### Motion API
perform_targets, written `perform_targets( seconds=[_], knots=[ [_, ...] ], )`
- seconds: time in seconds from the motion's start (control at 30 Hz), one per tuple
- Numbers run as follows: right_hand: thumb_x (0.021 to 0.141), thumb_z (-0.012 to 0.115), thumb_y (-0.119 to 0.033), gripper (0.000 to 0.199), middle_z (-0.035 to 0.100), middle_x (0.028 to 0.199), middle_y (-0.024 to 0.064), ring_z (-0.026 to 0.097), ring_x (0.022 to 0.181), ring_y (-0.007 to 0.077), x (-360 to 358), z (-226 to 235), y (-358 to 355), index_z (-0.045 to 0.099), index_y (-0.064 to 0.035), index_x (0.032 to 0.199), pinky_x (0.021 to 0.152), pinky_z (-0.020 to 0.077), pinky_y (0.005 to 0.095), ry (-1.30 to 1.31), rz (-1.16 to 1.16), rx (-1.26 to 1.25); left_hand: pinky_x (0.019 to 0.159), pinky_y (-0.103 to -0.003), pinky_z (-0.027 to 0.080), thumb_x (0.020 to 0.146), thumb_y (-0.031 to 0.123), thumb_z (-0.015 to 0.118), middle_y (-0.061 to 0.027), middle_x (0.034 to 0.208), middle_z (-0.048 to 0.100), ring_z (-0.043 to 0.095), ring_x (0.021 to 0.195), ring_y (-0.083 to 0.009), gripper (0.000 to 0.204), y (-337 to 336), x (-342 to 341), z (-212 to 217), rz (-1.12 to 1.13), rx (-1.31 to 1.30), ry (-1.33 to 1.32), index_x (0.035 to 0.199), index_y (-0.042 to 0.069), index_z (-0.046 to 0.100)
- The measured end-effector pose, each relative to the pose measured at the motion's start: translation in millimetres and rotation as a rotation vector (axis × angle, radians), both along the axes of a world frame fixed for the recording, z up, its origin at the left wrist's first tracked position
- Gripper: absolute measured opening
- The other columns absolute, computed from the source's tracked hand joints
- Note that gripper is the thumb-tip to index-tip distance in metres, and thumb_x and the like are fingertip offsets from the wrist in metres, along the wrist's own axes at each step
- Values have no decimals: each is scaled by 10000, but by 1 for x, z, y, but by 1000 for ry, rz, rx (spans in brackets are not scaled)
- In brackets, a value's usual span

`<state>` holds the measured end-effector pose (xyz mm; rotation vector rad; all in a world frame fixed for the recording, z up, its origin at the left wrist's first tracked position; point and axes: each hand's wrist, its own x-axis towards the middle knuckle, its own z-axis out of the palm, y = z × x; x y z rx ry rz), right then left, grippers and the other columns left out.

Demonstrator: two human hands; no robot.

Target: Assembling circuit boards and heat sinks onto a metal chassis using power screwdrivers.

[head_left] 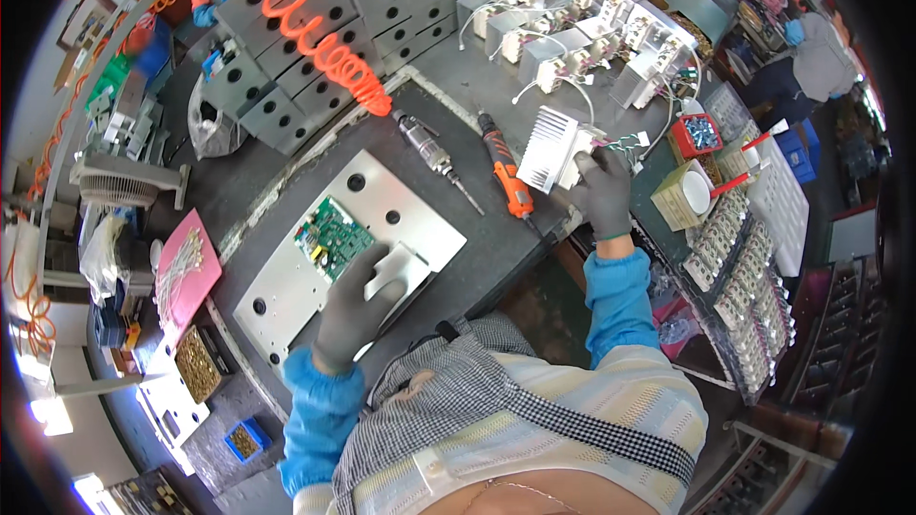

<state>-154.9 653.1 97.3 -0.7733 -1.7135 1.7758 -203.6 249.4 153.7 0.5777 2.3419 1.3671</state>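
Before me on the dark bench lies a flat silver metal panel [296, 277] with round black-rimmed holes. A green circuit board [332, 236] sits on it. My left hand [351, 313], in a grey glove, rests at the panel's near side, thumb and fingers apart, by a raised shiny metal part [408, 272]. On the right, my gloved right hand [603, 198] grips the near end of a white finned heat sink [550, 149] with wires at its side; the fingertips are partly hidden. Between the hands lie an orange-and-black electric screwdriver [506, 164] and a silver air screwdriver [429, 154].
A coiled orange air hose [334, 62] hangs over the bench. Grey boxes with holes [324, 0] stack behind. Wired metal assemblies [582, 29] stand at the back right. A red screw bin [697, 134] and rows of small parts [730, 257] are to the right; a pink sheet [188, 272] lies left.
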Motion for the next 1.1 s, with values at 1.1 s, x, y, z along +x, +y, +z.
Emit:
perform_targets(
  seconds=[1.1],
  knots=[
    [753, 632, -54, 422, 622, 1277, 64, 609, 1112, 288, -41, -16, -377, 679, -120, 1167, 943, 462, 431, 360, 1447, 1484, 1178, -527, 381, 938, 482, 646, -80, 1490, 560, 518, 1383, -325, 617, -392, 265, -101, -2854, 3161, -1594, 1466, 175, 557]
  ],
)
